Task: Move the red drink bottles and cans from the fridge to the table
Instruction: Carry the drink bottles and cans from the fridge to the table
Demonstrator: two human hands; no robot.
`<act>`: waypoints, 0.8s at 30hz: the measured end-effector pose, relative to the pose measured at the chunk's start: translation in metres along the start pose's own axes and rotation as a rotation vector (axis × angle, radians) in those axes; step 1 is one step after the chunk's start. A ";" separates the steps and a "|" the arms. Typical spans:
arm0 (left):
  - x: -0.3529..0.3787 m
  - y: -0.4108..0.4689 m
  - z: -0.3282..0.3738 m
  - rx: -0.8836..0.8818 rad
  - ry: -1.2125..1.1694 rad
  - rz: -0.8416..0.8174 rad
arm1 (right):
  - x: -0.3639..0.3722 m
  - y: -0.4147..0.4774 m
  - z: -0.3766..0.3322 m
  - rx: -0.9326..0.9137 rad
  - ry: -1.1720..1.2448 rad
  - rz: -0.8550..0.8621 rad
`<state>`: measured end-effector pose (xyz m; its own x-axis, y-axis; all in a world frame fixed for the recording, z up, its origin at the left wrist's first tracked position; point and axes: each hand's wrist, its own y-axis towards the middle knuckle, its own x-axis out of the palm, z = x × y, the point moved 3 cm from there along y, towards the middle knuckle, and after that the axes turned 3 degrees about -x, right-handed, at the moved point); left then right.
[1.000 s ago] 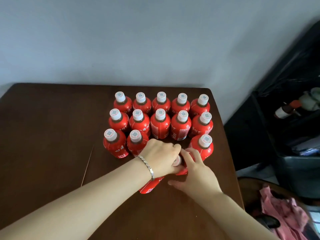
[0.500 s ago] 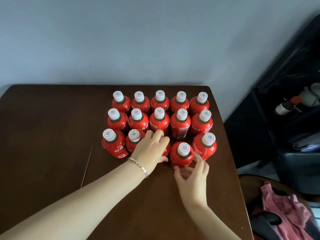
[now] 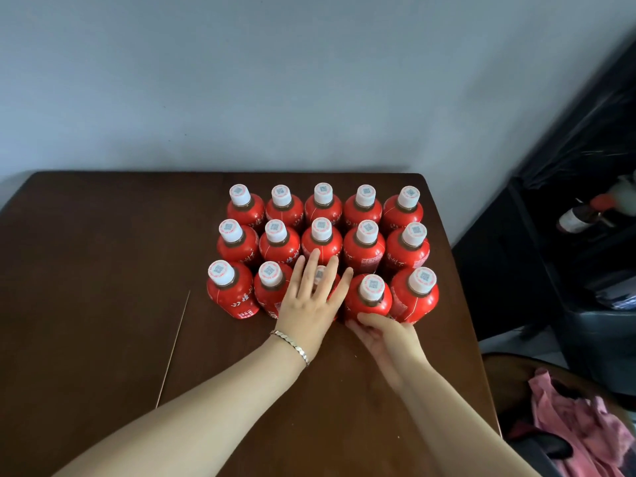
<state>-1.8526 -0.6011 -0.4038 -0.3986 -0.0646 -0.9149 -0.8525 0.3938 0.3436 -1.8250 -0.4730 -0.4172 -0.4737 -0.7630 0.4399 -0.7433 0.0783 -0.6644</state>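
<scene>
Several red drink bottles with white caps stand upright in three rows on the dark wooden table (image 3: 103, 253), toward its right side. My left hand (image 3: 309, 304), a bracelet on its wrist, lies with fingers spread over the middle front-row bottle (image 3: 319, 274); only that bottle's cap shows between the fingers. My right hand (image 3: 385, 335) rests on the table with its fingertips against the base of the front-row bottle (image 3: 370, 297) just to the right. It touches the bottle but does not wrap around it.
A thin wooden stick (image 3: 173, 349) lies on the table left of the bottles. The table's right edge is close to the bottle rows. Beyond it stand a dark shelf unit (image 3: 585, 270) with a brown bottle (image 3: 574, 220), and a chair with pink cloth (image 3: 578, 418).
Two bottles held tilted a second ago now stand upright in the front row. My left hand has opened and spread over one; my right hand has slid to the base of the other.
</scene>
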 end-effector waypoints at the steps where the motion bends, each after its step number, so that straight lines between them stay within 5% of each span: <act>1: 0.001 0.001 -0.002 0.003 0.001 0.028 | 0.001 0.001 -0.003 0.029 0.048 -0.003; 12: 0.006 0.005 -0.003 -0.031 -0.037 0.042 | -0.009 0.007 -0.032 0.188 0.391 0.092; 20: 0.005 0.006 -0.005 -0.055 -0.074 -0.001 | -0.026 0.018 -0.025 0.157 -0.239 0.102; 24: -0.005 0.009 -0.006 -0.094 -0.151 -0.244 | -0.028 0.016 -0.033 0.184 -0.464 0.080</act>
<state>-1.8605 -0.6026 -0.3948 -0.1293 -0.0069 -0.9916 -0.9474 0.2960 0.1215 -1.8390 -0.4297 -0.4203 -0.2353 -0.9672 0.0961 -0.5977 0.0661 -0.7990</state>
